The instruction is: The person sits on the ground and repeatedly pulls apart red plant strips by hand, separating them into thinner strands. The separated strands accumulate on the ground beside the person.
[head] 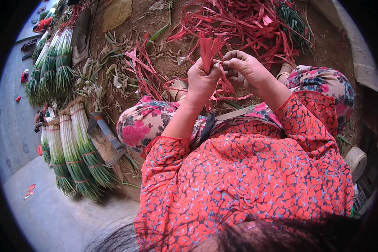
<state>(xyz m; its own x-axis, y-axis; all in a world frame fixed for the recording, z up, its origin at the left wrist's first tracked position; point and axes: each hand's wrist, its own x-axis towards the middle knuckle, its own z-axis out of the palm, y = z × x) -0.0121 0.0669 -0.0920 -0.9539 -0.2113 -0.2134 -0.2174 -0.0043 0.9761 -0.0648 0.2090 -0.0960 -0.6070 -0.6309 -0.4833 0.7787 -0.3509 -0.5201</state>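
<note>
A folded bunch of red plastic strips (208, 50) stands upright in my left hand (201, 78), its fist closed around the lower part. Close beside it, my right hand (247, 69) pinches a thin strand of the same red plastic between thumb and forefinger, near the left thumb. Loose strips (223, 83) dangle below the two hands. Beyond them a large tangled heap of red plastic strips (239, 22) lies on the soil. A smaller spread of strips (143, 69) is on the ground to the left.
Tied bundles of green onions (78, 151) lie at left, with more bundles (55, 60) farther up. Onion trimmings (113, 67) litter the dirt. A bent sheet-like piece (105, 138) stands beside the near bundles. Dark green leaves (293, 22) lie by the heap; a pale roll (356, 162) is at right.
</note>
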